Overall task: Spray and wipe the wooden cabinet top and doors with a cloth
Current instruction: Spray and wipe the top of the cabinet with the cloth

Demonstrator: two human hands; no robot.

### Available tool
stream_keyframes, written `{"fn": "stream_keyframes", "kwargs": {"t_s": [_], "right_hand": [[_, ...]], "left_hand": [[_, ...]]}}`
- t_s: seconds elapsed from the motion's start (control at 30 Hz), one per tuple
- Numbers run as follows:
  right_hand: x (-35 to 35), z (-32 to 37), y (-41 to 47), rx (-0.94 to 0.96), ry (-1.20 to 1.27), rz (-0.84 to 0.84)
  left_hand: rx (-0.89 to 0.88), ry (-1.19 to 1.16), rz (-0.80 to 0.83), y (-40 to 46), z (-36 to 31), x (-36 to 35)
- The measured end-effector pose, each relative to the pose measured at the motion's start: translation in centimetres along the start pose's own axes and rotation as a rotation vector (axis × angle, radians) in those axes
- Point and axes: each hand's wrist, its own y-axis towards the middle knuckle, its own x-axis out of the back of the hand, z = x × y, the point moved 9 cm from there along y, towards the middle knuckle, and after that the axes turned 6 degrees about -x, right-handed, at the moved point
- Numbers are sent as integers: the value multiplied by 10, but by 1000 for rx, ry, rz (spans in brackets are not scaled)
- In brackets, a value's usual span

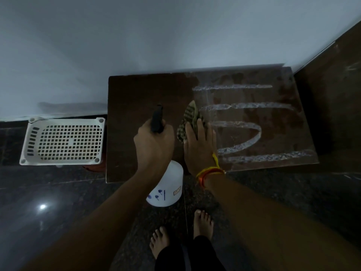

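Observation:
The dark wooden cabinet top [140, 90] fills the middle of the head view, with wet foamy zigzag streaks [248, 124] across its right half. My left hand [154, 141] grips the black head of a white spray bottle [166, 188], which hangs below my wrist over the cabinet's front edge. My right hand [199, 145] presses flat on a striped green cloth [190, 116] near the middle of the top. The cabinet doors are hidden below the top.
A white perforated plastic basket [62, 141] stands on the floor left of the cabinet. A dark wooden panel [332, 90] rises at the right. A pale wall runs behind. My bare feet [181, 235] stand on the dark polished floor.

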Motion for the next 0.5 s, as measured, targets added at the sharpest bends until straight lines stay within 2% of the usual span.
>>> {"fn": "stream_keyframes", "kwargs": {"t_s": [0.17, 0.3, 0.5], "right_hand": [[1, -6, -23, -21, 18, 2], [-5, -15, -50, -8, -84, 5], [1, -6, 2, 15, -15, -32]], "left_hand": [[25, 17, -4, -3, -2, -6], [39, 22, -12, 2, -10, -11], [18, 26, 2, 13, -14, -17]]}}
